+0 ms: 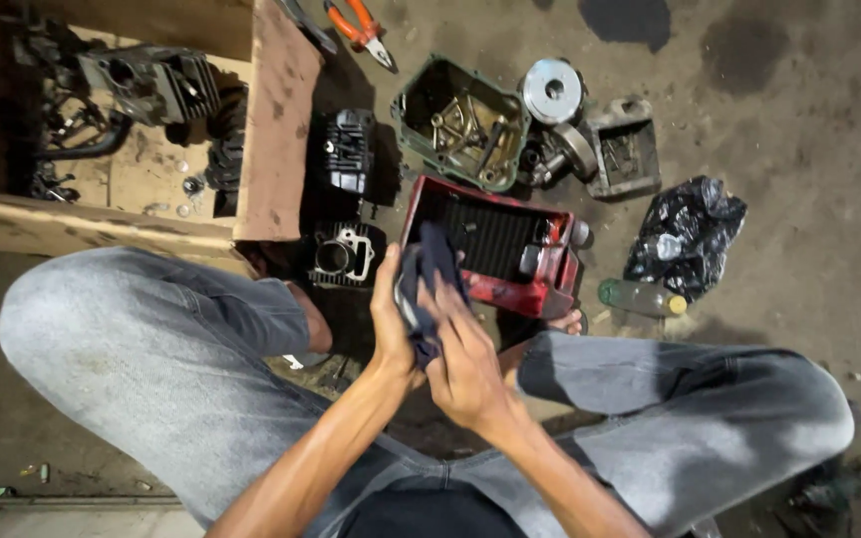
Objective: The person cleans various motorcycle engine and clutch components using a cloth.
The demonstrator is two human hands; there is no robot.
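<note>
Both hands met over a dark blue cloth, held above the near edge of a red metal tray on the floor. The left hand cupped the cloth from below, fingers curled around it. The right hand pressed on it from the other side, fingers bent and partly closed over the folds. Whether a small part lay wrapped inside could not be told. A finned engine cylinder sat just left of the tray.

Lying below: stained, dusty concrete floor, darkening with oil patches; standing at left, worn wooden crate; dim light.
</note>
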